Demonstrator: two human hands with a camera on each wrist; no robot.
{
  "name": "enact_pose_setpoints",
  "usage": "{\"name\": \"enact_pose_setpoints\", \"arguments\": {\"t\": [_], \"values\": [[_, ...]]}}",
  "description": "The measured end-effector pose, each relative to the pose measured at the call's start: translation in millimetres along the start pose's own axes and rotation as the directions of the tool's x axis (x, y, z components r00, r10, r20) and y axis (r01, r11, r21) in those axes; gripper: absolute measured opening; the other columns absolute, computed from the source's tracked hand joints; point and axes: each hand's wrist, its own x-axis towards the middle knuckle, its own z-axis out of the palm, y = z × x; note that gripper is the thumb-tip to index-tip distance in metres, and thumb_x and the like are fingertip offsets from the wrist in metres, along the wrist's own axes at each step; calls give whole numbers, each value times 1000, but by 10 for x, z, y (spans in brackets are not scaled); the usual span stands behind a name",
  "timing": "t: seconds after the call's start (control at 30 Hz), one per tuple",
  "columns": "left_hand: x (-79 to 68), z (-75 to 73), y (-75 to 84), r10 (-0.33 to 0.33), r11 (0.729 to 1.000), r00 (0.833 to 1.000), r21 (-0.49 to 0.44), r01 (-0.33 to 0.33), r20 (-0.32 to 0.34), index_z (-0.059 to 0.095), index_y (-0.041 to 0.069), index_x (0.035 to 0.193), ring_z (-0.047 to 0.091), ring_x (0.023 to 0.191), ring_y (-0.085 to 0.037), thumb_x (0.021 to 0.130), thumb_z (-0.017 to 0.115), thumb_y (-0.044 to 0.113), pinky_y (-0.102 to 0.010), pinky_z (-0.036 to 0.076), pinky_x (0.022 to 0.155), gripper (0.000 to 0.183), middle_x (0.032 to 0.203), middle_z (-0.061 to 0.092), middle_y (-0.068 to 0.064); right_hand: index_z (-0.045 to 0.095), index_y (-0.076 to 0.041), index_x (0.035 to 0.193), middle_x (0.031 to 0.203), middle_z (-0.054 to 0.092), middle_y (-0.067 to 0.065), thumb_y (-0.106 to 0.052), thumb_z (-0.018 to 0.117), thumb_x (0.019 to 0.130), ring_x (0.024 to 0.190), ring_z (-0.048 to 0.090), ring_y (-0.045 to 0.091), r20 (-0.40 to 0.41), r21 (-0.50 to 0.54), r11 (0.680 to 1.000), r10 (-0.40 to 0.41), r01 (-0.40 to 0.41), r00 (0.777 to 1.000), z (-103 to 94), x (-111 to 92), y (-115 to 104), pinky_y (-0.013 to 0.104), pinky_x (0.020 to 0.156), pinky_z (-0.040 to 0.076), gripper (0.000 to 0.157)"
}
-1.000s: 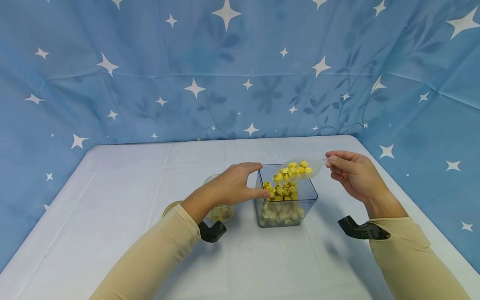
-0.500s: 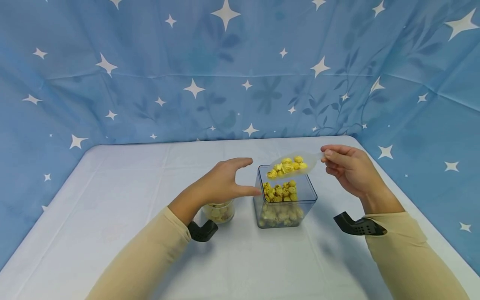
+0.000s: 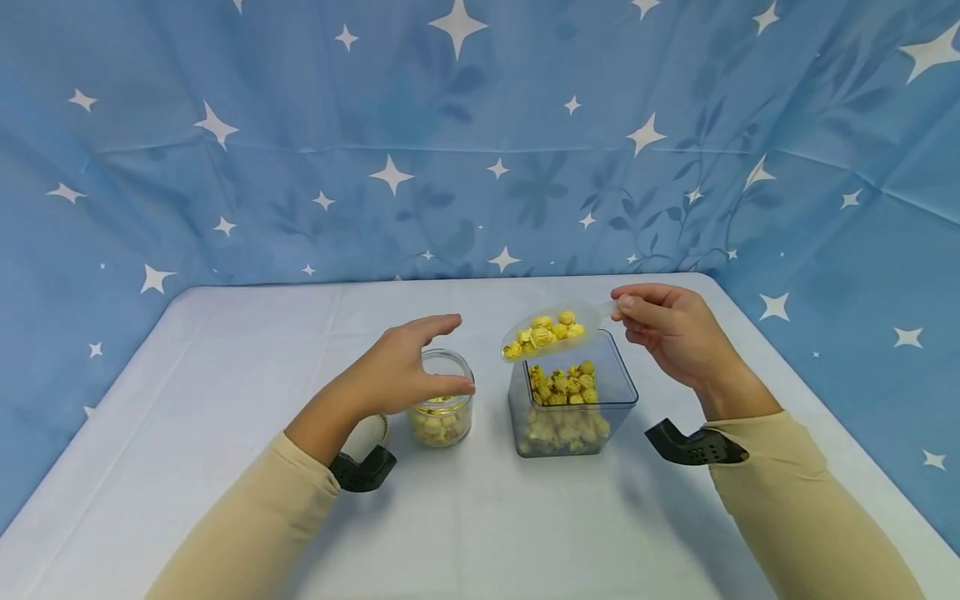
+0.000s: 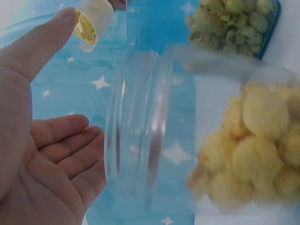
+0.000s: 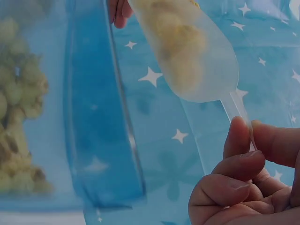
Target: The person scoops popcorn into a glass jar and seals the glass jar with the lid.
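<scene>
My right hand [image 3: 671, 333] pinches the handle of a translucent scoop [image 5: 206, 70], which carries several pieces of yellow popcorn [image 3: 543, 333]. The scoop hangs over the left rim of a clear square bin [image 3: 577, 425] that holds more popcorn. My left hand [image 3: 397, 371] is spread, thumb apart from the fingers, around the upper part of a round glass jar [image 3: 441, 425] partly filled with popcorn. In the left wrist view the jar's open mouth [image 4: 136, 126] faces the palm, with a gap at the thumb.
A round lid [image 3: 365, 437] lies on the white tablecloth [image 3: 480, 533] left of the jar, partly hidden by my left wrist. The jar stands just left of the bin. A blue star-patterned curtain [image 3: 450, 208] rises behind the table.
My left hand has let go of the bin's rim and moved left to the jar. My right hand has carried the loaded scoop left and slightly up, from over the bin toward its left side.
</scene>
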Motion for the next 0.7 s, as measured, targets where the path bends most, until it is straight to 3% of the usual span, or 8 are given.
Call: {"name": "enact_pose_setpoints", "arguments": {"t": [0.4,0.57,0.7], "values": [[-193,-7,-226,-60,997,998,-38,61,18,35,19,137,40,120,-24,62,69,63,-41,36,95,93,137,35,7,60,-1,102,82,59,6,-16,54,91,65,42,17,13,-164,985,52,-50,999,248,103,28,23,56,38,19],[-226,41,-328,-94,993,995,-68,97,42,34,20,138,39,120,-24,58,69,65,-42,36,95,99,137,35,4,56,5,107,86,59,7,-20,53,91,71,45,19,-14,-290,953,92,-92,996,339,116,0,24,59,41,30],[-229,108,-407,-109,988,993,-104,114,46,35,18,137,41,119,-23,58,74,59,-43,37,93,97,134,40,2,58,5,106,92,59,9,-24,55,90,71,45,20,-22,-380,917,124,-123,992,405,143,-14,27,63,42,33]]}}
